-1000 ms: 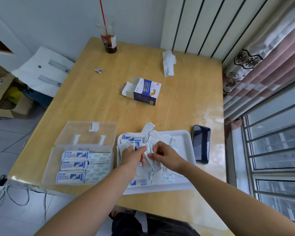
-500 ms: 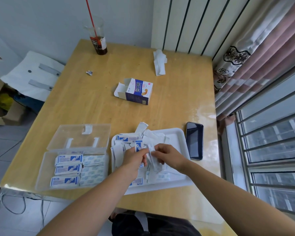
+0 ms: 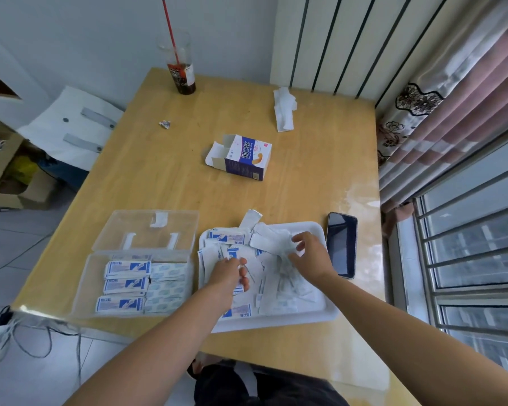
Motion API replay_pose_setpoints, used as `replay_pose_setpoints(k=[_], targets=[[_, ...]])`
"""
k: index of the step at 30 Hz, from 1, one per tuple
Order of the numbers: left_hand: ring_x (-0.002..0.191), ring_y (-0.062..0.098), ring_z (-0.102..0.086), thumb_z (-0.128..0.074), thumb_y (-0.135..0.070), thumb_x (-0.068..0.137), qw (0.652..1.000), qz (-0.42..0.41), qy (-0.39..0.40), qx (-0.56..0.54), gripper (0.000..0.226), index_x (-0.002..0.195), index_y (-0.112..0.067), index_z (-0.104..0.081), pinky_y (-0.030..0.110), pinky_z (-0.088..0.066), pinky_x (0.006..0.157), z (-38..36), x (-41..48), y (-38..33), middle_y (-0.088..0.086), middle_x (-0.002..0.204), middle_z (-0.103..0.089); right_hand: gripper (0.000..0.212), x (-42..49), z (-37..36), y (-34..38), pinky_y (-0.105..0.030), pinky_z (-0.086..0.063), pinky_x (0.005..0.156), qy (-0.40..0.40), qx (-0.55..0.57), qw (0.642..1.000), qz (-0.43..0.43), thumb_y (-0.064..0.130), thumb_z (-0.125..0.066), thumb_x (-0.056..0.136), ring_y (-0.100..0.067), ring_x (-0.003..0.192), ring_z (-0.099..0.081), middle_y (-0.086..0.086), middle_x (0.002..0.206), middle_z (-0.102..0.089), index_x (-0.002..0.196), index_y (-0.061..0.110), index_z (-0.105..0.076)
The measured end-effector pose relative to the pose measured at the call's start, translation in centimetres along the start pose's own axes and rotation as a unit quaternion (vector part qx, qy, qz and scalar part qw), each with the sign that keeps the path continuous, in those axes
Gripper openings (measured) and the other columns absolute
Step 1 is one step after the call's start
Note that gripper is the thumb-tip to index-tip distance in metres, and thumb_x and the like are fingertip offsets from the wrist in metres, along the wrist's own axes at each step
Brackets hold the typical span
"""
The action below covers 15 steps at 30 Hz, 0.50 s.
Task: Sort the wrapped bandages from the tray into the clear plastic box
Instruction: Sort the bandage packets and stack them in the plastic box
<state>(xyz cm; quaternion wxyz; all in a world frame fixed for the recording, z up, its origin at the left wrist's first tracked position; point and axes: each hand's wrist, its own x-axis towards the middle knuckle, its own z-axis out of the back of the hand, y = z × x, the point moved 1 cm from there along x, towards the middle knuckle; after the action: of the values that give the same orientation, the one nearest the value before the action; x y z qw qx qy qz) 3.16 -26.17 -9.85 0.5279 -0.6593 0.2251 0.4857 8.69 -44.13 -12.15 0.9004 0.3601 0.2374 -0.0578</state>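
Leftmost, the clear box [image 3: 84, 291] sits on the table [image 3: 159, 177] with its lid folded back, and bandages [image 3: 126, 269] are stacked inside in rows, their long sides running left to right. Just beside it, the left hand [image 3: 229, 273] curls its fingers round a few more over the white tray [image 3: 276, 325], where the rest lie heaped, pointing every way. The right hand [image 3: 308, 253], apart from the left, spreads loose fingers on the heap. A dark phone [image 3: 341, 244] lies right of the tray. An opened carton [image 3: 244, 156] and a cup [image 3: 182, 74] stand farther back.
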Motion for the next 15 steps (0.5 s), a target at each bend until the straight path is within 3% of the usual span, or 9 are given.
replay_pose_setpoints(k=[6,11,12,15], targets=[[0.053,0.02,-0.044,-0.032,-0.011,0.101,0.999,0.023,-0.01,-0.034,0.027,0.084,-0.01,-0.053,0.027,-0.041,0.051,1.8,-0.9,0.2,0.008,0.065,-0.049,0.022,1.1,-2.9,4.0,-0.026,-0.044,0.063,0.076,-0.013,0.992,0.099,0.015,-0.06,0.087,-0.014,0.067,-0.053,0.0,0.093,-0.062,0.109,0.02,-0.061],[0.055,0.02,-0.051,-0.032,-0.011,0.1,0.999,0.028,-0.007,-0.026,0.026,0.09,-0.01,-0.056,0.027,-0.046,0.049,1.2,-2.4,0.9,0.01,0.069,-0.055,0.038,2.1,-3.9,5.9,-0.033,-0.047,0.076,0.052,-0.142,0.976,0.156,0.021,-0.057,0.09,-0.023,0.093,-0.058,-0.007,0.11,-0.058,0.128,0.02,-0.051],[0.056,0.02,-0.051,-0.033,-0.011,0.1,0.996,0.037,-0.037,-0.073,0.025,0.09,-0.01,-0.056,0.027,-0.046,0.05,3.9,-1.1,1.2,0.01,0.069,-0.055,0.04,3.2,-7.5,8.2,-0.034,-0.048,0.075,0.095,-0.197,0.957,0.192,0.025,-0.058,0.09,-0.026,0.097,-0.058,-0.008,0.114,-0.056,0.129,0.02,-0.049],[0.057,0.021,-0.053,-0.035,-0.012,0.099,0.997,0.04,-0.029,-0.061,0.023,0.089,-0.01,-0.056,0.029,-0.046,0.05,3.4,-1.7,0.7,0.01,0.071,-0.056,0.041,3.3,-7.4,9.2,-0.035,-0.048,0.066,0.054,-0.281,0.939,0.191,0.031,-0.062,0.088,-0.029,0.092,-0.06,-0.007,0.116,-0.051,0.124,0.017,-0.047]])
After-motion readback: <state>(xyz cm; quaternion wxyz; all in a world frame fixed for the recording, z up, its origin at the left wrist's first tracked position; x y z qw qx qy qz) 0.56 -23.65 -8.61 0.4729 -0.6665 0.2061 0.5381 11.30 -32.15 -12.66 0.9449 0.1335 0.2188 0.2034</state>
